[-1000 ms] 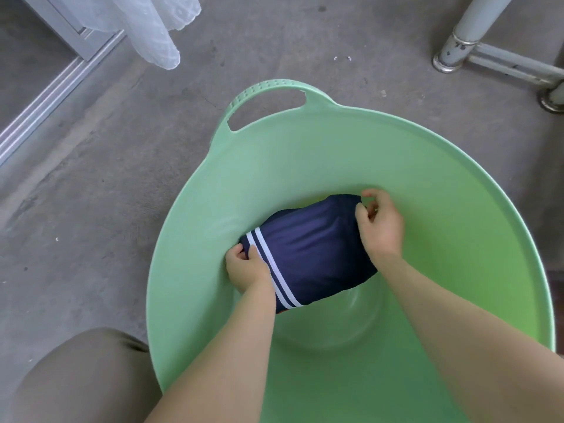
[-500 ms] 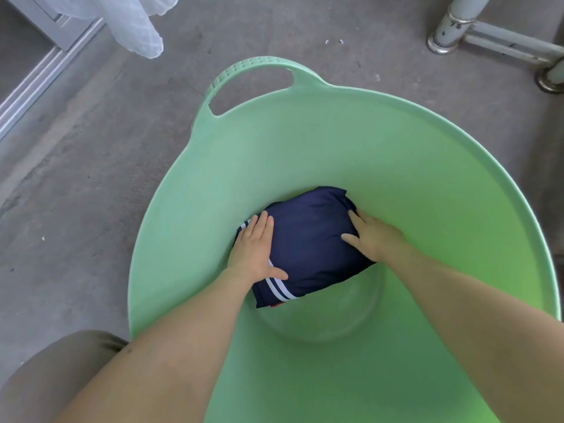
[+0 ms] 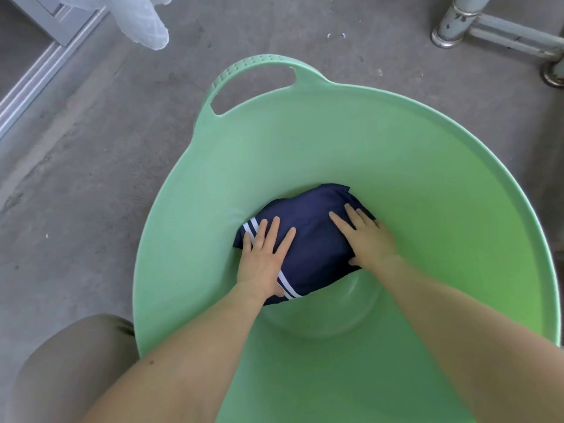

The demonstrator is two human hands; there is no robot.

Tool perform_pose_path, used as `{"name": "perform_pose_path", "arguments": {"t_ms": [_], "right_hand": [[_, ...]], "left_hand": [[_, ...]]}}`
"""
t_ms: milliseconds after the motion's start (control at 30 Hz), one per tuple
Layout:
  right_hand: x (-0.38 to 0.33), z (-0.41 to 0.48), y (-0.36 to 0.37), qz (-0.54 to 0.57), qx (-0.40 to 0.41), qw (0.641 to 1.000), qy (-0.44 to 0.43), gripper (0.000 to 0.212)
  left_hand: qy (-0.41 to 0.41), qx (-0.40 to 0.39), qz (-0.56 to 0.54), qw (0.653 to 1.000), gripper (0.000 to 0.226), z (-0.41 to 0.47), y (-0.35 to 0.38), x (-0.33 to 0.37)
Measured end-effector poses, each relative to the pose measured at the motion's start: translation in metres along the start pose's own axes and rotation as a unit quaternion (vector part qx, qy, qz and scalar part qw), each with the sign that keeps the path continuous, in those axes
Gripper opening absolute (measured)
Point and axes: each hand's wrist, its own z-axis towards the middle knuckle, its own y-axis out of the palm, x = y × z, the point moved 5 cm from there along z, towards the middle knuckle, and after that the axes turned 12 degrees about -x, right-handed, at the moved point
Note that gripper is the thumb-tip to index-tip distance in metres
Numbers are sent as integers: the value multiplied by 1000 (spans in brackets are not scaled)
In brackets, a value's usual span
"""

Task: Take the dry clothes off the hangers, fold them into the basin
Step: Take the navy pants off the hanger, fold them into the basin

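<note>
A folded navy garment with two white stripes lies at the bottom of the large green basin, against its far-left inner wall. My left hand lies flat on the garment's left end, fingers straight and spread over the stripes. My right hand presses flat on the right end, fingers straight and pointing to the upper left. Neither hand grips the cloth.
The basin stands on a grey concrete floor, its handle at the far side. White mesh fabric hangs at the upper left beside a sliding door track. Metal rack feet stand at the upper right. My knee is at the lower left.
One second ago both hands gripped the garment's ends. They have let go and now lie flat on top of it, pressing it down in the basin.
</note>
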Motion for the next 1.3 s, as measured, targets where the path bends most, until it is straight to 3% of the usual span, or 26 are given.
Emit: {"name": "perform_pose_path", "arguments": {"t_ms": [167, 267, 367, 467, 567, 667, 767, 833, 900, 1033, 1167, 1300], "right_hand": [[16, -8, -5, 52, -6, 997, 54, 90], [18, -32, -22, 169, -19, 984, 58, 88], [14, -63, -52, 288, -16, 957, 40, 88], [11, -102, -86, 395, -44, 917, 40, 72], [8, -144, -109, 481, -117, 868, 51, 45], [-1, -191, -133, 503, -161, 848, 46, 38], [-1, -242, -180, 538, -81, 837, 51, 47], [3, -270, -211, 580, 18, 812, 61, 49], [1, -305, -249, 608, 63, 789, 59, 45], [-13, -363, -317, 641, 63, 764, 35, 35], [-42, -411, -377, 619, 31, 785, -11, 27], [-68, -447, -420, 631, 39, 774, -36, 23]], "left_hand": [[22, -19, -7, 1000, 141, 4, -3, -6], [48, -83, -45, 994, 136, -12, -28, -13], [10, -96, -183, 978, 108, -28, -59, -31], [-17, -82, -356, 931, 69, -54, -99, -49], [8, -107, -405, 908, 75, -91, -137, -51], [30, -130, -413, 901, 75, -136, -172, -45], [33, -95, -413, 905, 58, -184, -219, -45], [34, -85, -437, 895, 44, -210, -244, -46], [33, -77, -456, 886, 32, -244, -276, -52], [36, -18, -463, 885, 23, -304, -337, -71], [59, 20, -467, 882, 22, -363, -396, -90], [105, 53, -448, 886, 22, -411, -445, -110]]}}
